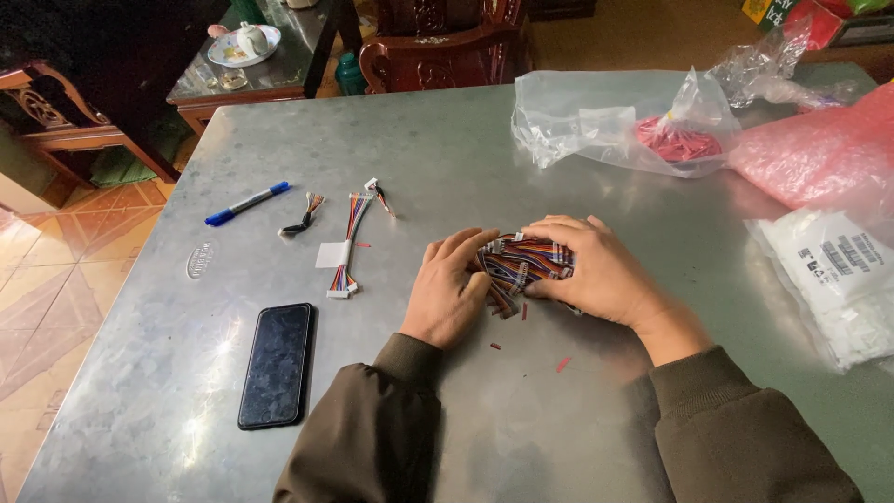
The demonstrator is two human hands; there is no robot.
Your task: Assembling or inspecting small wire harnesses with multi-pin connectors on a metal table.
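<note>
A bundle of multicoloured wire harnesses (518, 265) with small white connectors lies on the grey metal table (447, 149) in the middle. My left hand (449, 287) presses against its left side, fingers curled onto the wires. My right hand (596, 268) covers the bundle's right side and grips it from above. Both sleeves are dark olive. To the left lie a single ribbon harness with a white tag (346, 244), a small black-ended wire piece (304, 216) and another short wire piece (379, 195).
A blue marker (247, 203) and a black phone (277, 364) lie at left. Clear plastic bags with red parts (676, 140), pink bubble wrap (819, 149) and a white labelled bag (838, 279) crowd the right. Dark wooden furniture stands beyond the far edge.
</note>
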